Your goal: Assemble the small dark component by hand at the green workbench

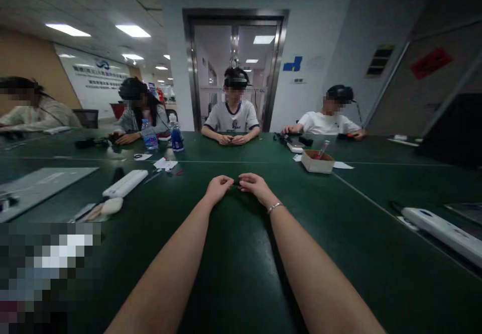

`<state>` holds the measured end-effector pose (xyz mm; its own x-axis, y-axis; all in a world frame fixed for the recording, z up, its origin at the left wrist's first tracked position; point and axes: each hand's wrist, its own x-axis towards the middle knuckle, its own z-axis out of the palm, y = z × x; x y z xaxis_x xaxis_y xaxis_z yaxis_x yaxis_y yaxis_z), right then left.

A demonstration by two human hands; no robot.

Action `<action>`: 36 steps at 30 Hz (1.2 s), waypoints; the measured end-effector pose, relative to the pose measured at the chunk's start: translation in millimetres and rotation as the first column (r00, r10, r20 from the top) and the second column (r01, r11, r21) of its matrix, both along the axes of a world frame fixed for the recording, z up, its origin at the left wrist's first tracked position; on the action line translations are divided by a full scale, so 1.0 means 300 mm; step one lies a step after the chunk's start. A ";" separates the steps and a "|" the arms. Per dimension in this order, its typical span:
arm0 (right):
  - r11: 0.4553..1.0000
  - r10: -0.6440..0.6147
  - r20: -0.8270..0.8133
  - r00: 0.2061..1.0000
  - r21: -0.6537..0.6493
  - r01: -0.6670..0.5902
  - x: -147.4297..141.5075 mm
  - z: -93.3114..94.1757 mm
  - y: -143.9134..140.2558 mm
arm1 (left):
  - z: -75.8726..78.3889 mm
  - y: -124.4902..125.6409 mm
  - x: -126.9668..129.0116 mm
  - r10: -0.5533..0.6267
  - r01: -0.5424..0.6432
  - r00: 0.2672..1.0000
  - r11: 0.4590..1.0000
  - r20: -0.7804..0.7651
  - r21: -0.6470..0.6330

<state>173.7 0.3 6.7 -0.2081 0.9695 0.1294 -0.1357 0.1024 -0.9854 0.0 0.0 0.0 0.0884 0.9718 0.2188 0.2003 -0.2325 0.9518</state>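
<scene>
Both grips pinched on small black piece: left hand [218,187], right hand [255,185] | I rest on worktop [241,273] for steadiness | cardboard box [317,162] beyond-right of piece [236,182]

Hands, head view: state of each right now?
Left hand: closed, pinching one end of a small dark object.
Right hand: closed, pinching its other end.

Both forearms were bare, with no sleeve visible up to the lower edge of the frame; the right hand [255,184] carried a thin silver bracelet [274,207] at the wrist, near the frame centre; the left hand [218,187] wore nothing.
</scene>
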 end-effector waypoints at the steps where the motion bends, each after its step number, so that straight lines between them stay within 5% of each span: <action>1: 1.000 0.001 0.003 1.000 0.005 -0.001 -0.001 0.000 -0.001 | -0.001 0.002 0.001 0.005 -0.005 1.000 1.000 0.008 -0.001; 36: 1.000 0.014 -0.021 1.000 -0.021 -0.014 -0.005 0.010 -0.006 | 0.017 -0.029 0.003 0.079 -0.049 0.924 0.995 -0.375 0.089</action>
<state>172.4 -1.5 9.8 -0.2191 0.9691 0.1136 -0.1572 0.0798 -0.9843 0.9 -8.8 5.1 0.1169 0.9597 0.2554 0.5581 -0.2762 0.7825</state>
